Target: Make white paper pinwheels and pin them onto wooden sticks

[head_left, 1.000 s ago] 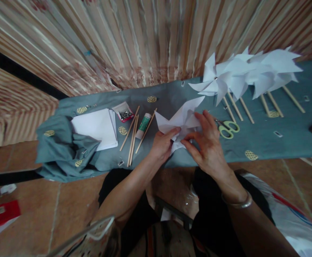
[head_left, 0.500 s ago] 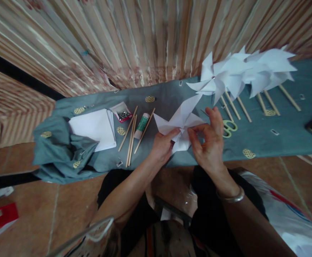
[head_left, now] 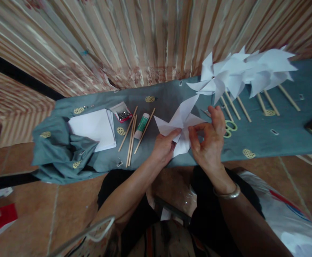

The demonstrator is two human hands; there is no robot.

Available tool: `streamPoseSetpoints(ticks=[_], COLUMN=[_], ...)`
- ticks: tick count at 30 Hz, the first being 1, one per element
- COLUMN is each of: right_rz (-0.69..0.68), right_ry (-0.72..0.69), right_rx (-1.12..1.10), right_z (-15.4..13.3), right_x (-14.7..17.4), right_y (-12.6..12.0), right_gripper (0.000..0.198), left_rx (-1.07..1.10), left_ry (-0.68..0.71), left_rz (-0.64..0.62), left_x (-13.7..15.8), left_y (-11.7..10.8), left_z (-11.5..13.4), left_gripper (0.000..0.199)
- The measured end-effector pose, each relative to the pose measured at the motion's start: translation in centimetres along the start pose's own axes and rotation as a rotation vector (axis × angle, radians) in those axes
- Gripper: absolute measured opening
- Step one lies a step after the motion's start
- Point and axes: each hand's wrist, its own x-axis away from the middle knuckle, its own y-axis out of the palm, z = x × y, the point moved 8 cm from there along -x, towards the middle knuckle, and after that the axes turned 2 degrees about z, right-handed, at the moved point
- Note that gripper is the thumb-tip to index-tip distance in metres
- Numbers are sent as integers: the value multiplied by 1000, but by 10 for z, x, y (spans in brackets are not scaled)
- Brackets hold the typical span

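A white paper pinwheel (head_left: 184, 109) without a stick is held over the near side of the table. My left hand (head_left: 163, 147) is closed on it from the left, thumb pressed near its centre. From the right, my right hand (head_left: 208, 137) pinches at the pinwheel's right side close to the centre, thumb and index finger together and the other fingers raised. Whether a small part sits between those fingertips I cannot make out. Green-handled scissors (head_left: 230, 127) lie just right of my right hand, their blades partly hidden behind it.
Left of my hands lie a glue stick (head_left: 141, 126), several wooden sticks (head_left: 131, 141), a small box of metal pins (head_left: 122, 113) and a stack of white paper (head_left: 94, 126). Finished pinwheels on sticks (head_left: 263, 69) lie at the back right. The tablecloth (head_left: 62, 151) is bunched at the left end.
My left thumb has shifted slightly over the pinwheel's centre. My right wrist has moved a little left, its fingers still pinched at the paper.
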Motion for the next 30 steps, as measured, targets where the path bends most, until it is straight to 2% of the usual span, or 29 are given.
streamPoseSetpoints(ticks=[9, 19, 26, 30], right_rz=[-9, -1, -34, -36], right_ry=[43, 16, 62, 59], right_rx=[-47, 26, -43, -9], right_z=[5, 1, 6, 6], right_x=[2, 2, 3, 2], right_y=[9, 8, 11, 11], right_gripper=[6, 6, 6, 6], left_rx=[15, 43, 38, 37], left_ry=[20, 23, 30, 32], left_rz=[-8, -12, -15, -19], left_x=[1, -1, -2, -2], left_y=[-1, 0, 0, 0], left_z=[0, -1, -2, -3], left_gripper=[21, 19, 28, 32])
